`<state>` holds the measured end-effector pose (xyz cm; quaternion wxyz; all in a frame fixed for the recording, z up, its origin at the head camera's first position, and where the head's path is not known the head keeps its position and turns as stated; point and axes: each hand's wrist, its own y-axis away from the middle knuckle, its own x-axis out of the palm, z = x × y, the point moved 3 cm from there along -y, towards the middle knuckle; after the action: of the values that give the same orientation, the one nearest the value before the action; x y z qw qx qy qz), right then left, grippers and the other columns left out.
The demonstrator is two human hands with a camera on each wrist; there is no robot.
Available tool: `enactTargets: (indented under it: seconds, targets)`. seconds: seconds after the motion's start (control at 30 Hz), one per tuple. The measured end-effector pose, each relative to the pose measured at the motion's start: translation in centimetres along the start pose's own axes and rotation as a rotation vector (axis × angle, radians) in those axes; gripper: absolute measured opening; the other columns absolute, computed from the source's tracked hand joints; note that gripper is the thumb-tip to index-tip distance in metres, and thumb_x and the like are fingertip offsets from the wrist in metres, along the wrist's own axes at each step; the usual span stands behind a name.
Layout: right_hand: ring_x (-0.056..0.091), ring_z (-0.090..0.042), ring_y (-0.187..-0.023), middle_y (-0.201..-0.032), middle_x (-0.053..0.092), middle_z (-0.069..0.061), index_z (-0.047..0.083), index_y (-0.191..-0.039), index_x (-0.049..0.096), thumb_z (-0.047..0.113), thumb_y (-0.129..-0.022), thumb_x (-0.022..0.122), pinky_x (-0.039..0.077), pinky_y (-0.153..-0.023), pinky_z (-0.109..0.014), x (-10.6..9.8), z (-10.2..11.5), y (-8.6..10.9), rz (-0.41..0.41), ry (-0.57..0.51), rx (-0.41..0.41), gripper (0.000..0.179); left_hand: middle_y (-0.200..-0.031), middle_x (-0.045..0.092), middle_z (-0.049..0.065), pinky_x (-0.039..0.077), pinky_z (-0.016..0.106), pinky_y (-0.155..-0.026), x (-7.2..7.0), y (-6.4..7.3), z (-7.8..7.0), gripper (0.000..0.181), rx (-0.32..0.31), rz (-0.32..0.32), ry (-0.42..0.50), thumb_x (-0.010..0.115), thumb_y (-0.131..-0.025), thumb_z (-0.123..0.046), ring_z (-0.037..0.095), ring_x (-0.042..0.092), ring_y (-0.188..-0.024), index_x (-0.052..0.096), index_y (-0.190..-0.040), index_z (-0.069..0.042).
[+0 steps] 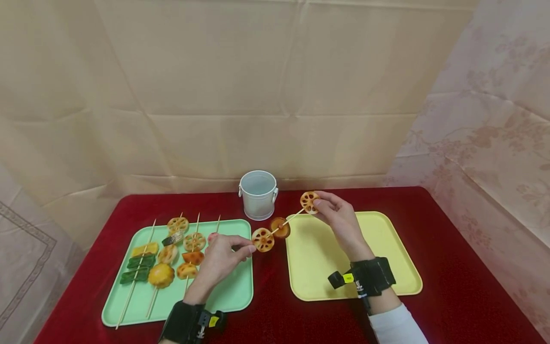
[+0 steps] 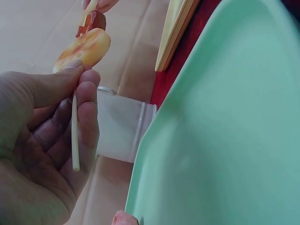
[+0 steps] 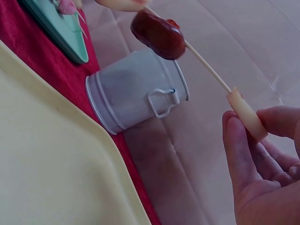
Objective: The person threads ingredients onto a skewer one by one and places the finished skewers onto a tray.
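Note:
My left hand [image 1: 221, 260] pinches a wooden skewer [image 2: 75, 136] at a lotus root slice [image 1: 263, 240], and the stick's lower end sticks out below the fingers. Farther up the stick sits a brown mushroom-like piece [image 3: 158, 35]. Thumb and fingers of my right hand [image 1: 339, 220] grip a second lotus root slice [image 3: 248, 116] by its edges, right at the skewer's upper tip. Both hands hold the skewer slanting up to the right, above the gap between the green tray [image 1: 234, 291] and the yellow tray [image 1: 318, 267].
Several loaded skewers lie on the green tray, among them one with green pieces [image 1: 139, 268] and one with a yellow piece [image 1: 161, 275]. A small white bucket [image 1: 259, 205] stands behind the trays. Red cloth [image 1: 275, 315] covers the table; a beige curtain [image 1: 240, 95] hangs behind it.

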<state>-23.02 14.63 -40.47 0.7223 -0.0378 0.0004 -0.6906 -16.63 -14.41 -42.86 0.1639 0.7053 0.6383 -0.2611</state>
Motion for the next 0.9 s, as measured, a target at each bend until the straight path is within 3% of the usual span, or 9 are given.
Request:
enactTargets:
  seconds: [0.33,0.57,0.7,0.9]
  targets:
    - [0.071,-0.017,-0.098,-0.113,0.072,-0.013,-0.004,-0.131,0.061,0.021,-0.1,0.071,0.058,-0.089,-0.028,1.4,-0.6,0.3,0.051,0.078,0.047,0.041,-0.071,0.07,-0.004,0.038,0.022,-0.051,0.6,0.0,-0.2,0.004,0.02,-0.015,0.05,0.079,-0.092,-0.014,0.009,0.059,-0.064,0.082,-0.09,-0.013]
    - [0.07,-0.029,-0.101,-0.105,0.073,-0.01,-0.006,-0.126,0.061,0.017,-0.099,0.071,0.059,-0.086,-0.028,2.7,-1.1,0.5,0.077,0.028,0.062,0.037,-0.071,0.069,-0.001,0.037,0.023,-0.052,0.7,0.0,-0.3,0.004,0.03,-0.031,0.055,0.078,-0.093,-0.013,0.01,0.057,-0.064,0.081,-0.09,-0.012]
    - [0.069,-0.035,-0.102,-0.104,0.073,-0.01,-0.007,-0.122,0.062,0.016,-0.099,0.071,0.059,-0.086,-0.029,3.0,-1.1,0.6,0.074,0.029,0.054,0.033,-0.074,0.072,-0.002,0.039,0.023,-0.054,0.8,0.0,-0.2,0.004,0.034,-0.054,0.03,0.08,-0.092,-0.013,0.009,0.06,-0.067,0.082,-0.09,-0.011]
    - [0.07,-0.03,-0.099,-0.104,0.073,-0.012,-0.007,-0.121,0.062,0.015,-0.099,0.071,0.059,-0.086,-0.029,3.1,-1.2,0.7,0.059,0.031,0.045,0.032,-0.083,0.076,-0.005,0.046,0.024,-0.062,1.0,-0.1,-0.1,0.007,0.091,-0.098,-0.045,0.084,-0.088,-0.018,0.01,0.066,-0.079,0.083,-0.088,-0.011]
